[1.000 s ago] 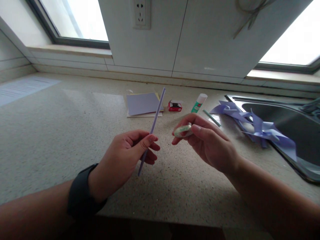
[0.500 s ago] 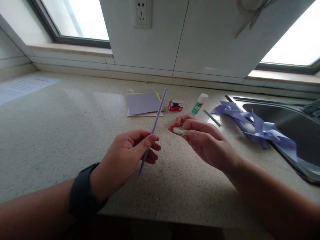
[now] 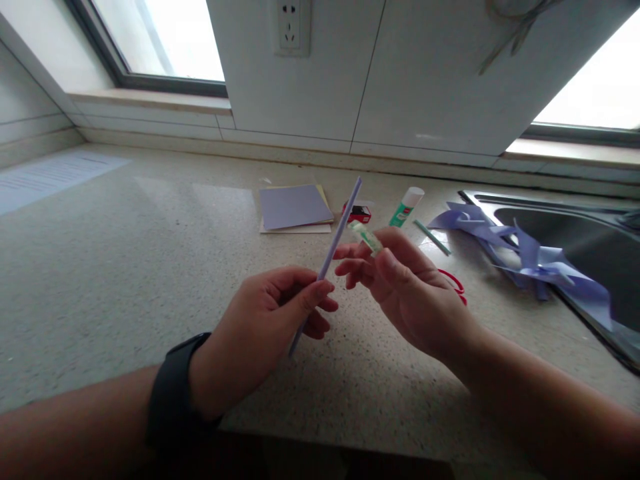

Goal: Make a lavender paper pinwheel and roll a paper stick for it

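My left hand [image 3: 280,307], with a dark band at its wrist, is closed around a thin light-purple stick [image 3: 340,233], pinched between thumb and fingers. The stick leans to the right, its upper end passing in front of a small red box [image 3: 361,213]. Close by on the right, my right hand [image 3: 407,287] grips a small pale piece with green marks [image 3: 367,238] between thumb and index finger. Its exact kind is unclear. This piece is beside the upper part of the stick, and the other right fingers are half curled near it.
Stacked paper sheets [image 3: 295,207] lie behind the hands. A glue stick [image 3: 407,206], a green stick [image 3: 432,237] and red scissor-like handles [image 3: 454,285] are to the right. Purple paper pinwheels [image 3: 543,267] rest by the metal sink [image 3: 565,233]. Printed paper [image 3: 55,175] lies far left.
The pale piece has tilted upward and come closer to the stick. My left hand and the stick have shifted right. Red handles now show behind my right hand.
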`<state>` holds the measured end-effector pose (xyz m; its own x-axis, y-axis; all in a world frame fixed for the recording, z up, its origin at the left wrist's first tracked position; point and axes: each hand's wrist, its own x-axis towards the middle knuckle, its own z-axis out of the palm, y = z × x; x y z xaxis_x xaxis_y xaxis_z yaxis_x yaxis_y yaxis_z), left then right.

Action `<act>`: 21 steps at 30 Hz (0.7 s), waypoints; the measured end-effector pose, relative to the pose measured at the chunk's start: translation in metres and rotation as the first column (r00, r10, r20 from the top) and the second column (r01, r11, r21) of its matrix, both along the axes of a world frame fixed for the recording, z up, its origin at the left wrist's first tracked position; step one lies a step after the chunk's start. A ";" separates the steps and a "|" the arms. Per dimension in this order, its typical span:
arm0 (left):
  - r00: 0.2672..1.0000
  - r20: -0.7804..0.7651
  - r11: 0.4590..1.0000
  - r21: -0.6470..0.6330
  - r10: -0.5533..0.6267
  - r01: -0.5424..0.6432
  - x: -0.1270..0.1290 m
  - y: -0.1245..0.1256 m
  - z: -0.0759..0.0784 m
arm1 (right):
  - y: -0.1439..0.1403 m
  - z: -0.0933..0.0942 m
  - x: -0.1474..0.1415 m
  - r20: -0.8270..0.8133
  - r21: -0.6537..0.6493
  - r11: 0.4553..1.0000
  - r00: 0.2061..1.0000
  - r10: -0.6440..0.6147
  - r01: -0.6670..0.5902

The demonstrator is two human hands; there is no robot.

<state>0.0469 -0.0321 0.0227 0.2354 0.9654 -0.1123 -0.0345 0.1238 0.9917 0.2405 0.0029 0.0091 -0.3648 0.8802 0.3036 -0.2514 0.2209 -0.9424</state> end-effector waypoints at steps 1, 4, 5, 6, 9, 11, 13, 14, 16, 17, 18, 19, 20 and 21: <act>1.000 0.007 1.000 -0.010 0.002 -0.002 0.000 0.000 0.000 | 0.000 0.001 -0.001 -0.030 -0.015 1.000 1.000 -0.005 0.004; 0.999 0.040 0.998 -0.055 -0.006 0.008 0.000 0.001 -0.001 | -0.002 0.004 -0.002 -0.119 -0.041 0.999 0.993 0.000 -0.005; 0.998 0.053 0.997 -0.072 -0.022 0.026 0.001 0.001 -0.001 | -0.003 0.005 -0.002 -0.130 -0.031 0.999 0.991 0.008 -0.012; 0.997 0.067 0.995 -0.088 -0.049 0.055 0.001 0.001 -0.001 | -0.004 0.006 -0.002 -0.126 -0.014 1.000 0.992 0.019 -0.021; 0.982 0.108 0.979 -0.122 -0.152 0.165 0.002 0.000 -0.002 | -0.006 0.007 -0.001 -0.050 0.017 0.999 0.997 0.052 -0.051; 0.976 0.096 0.971 -0.126 -0.193 0.204 0.002 -0.001 -0.003 | -0.007 0.006 -0.001 -0.031 0.015 0.998 0.998 0.057 -0.056; 0.978 0.047 0.972 -0.111 -0.202 0.206 0.002 -0.002 -0.003 | -0.009 0.005 -0.002 -0.037 0.011 0.999 0.998 0.044 -0.043; 0.980 0.017 0.975 -0.094 -0.199 0.199 0.002 -0.002 -0.003 | -0.009 0.005 -0.002 -0.032 0.010 0.999 0.999 0.031 -0.030; 0.982 -0.046 0.983 -0.039 -0.182 0.180 0.001 -0.002 -0.004 | -0.011 0.006 -0.004 -0.006 0.012 1.000 1.000 0.000 0.000; 0.981 -0.090 0.985 0.001 -0.173 0.174 0.000 -0.003 -0.005 | -0.012 0.007 -0.005 0.004 0.018 1.000 1.000 -0.018 0.018; 0.976 -0.145 0.983 0.051 -0.165 0.174 -0.002 -0.003 -0.005 | -0.013 0.008 -0.006 0.012 0.027 0.999 0.999 -0.036 0.036; 0.965 -0.211 0.978 0.109 -0.154 0.180 -0.003 -0.003 -0.006 | -0.014 0.010 -0.007 0.016 0.036 0.998 0.998 -0.056 0.056; 0.950 -0.281 0.966 0.173 -0.138 0.191 -0.005 -0.002 -0.006 | -0.015 0.011 -0.009 0.016 0.048 0.996 0.997 -0.075 0.074; 0.930 -0.348 0.949 0.238 -0.115 0.206 -0.007 -0.002 -0.007 | -0.016 0.013 -0.010 0.012 0.060 0.994 0.996 -0.093 0.092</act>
<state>0.0401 -0.0342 0.0161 0.3842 0.9221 0.0460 0.2942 -0.1695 0.9406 0.2306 -0.0131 0.0218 -0.2879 0.8909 0.3514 -0.2133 0.2980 -0.9304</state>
